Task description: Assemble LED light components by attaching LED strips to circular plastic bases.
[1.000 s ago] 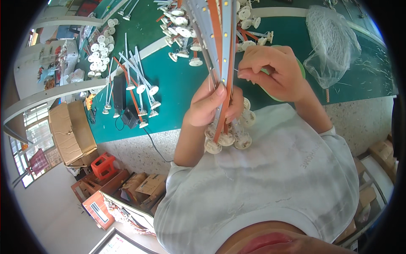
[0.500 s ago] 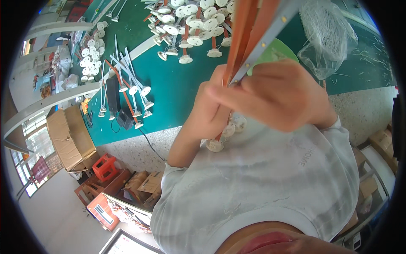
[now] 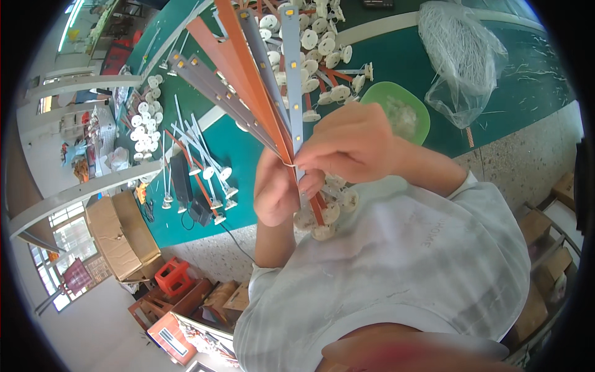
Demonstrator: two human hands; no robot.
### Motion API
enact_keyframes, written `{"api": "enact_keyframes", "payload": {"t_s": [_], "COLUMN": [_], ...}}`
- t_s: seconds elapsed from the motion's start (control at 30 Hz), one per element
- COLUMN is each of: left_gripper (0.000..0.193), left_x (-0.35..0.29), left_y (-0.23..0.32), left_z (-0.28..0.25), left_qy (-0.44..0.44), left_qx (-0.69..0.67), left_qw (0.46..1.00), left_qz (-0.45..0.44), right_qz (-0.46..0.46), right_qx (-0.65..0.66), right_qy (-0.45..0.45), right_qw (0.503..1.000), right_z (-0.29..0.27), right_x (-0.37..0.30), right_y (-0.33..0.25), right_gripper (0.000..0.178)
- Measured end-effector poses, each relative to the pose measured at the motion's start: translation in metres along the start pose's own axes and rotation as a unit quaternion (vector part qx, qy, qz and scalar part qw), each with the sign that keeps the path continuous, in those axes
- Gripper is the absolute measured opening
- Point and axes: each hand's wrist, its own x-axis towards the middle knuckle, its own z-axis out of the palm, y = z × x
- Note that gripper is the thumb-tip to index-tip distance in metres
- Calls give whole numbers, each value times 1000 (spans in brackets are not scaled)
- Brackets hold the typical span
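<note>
A bundle of slim LED light strips (image 3: 294, 74), grey and orange-backed, stands upright before my chest, fanning out at the top. Round white end pieces (image 3: 323, 230) hang at its lower end, close to my shirt. My left hand (image 3: 273, 192) is closed round the bundle's lower part. A thin pale tie (image 3: 289, 164) circles the strips just above that grip. My right hand (image 3: 350, 142) is closed, its thumb and fingertips pinching at the tie against the strips. The fingers partly hide the tie's end.
On the green table (image 3: 248, 167) lie more light strips (image 3: 204, 167) at left and a heap of white round ends (image 3: 310, 40) behind the bundle. A green bowl (image 3: 421, 124) and a clear bag of thin white ties (image 3: 462, 62) are at right. Cardboard boxes (image 3: 121, 239) and a red stool (image 3: 173, 277) stand at left.
The bundle has swung left and away from my view, and its strips now fan apart. My right hand has come lower, with its fingertips at the tie, which now shows round the strips.
</note>
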Motion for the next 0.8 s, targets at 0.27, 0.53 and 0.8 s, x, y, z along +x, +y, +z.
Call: {"api": "enact_keyframes", "payload": {"t_s": [0.27,0.53,0.8], "left_gripper": [38,37,38], "left_x": [18,17,14], "left_y": [-8,-1,-5], "left_z": [9,8,5], "left_qy": [122,198,166], "left_qx": [277,222,268], "left_qw": [951,954,949], "left_qz": [68,45,22], "right_qz": [140,24,3], "right_qx": [-10,-108,-206], "right_qy": [80,-16,-95], "right_qw": [987,994,974], "right_z": [12,4,-7], "right_x": [-3,0,3], "right_y": [-6,-1,-5], "right_gripper": [22,36,35]}}
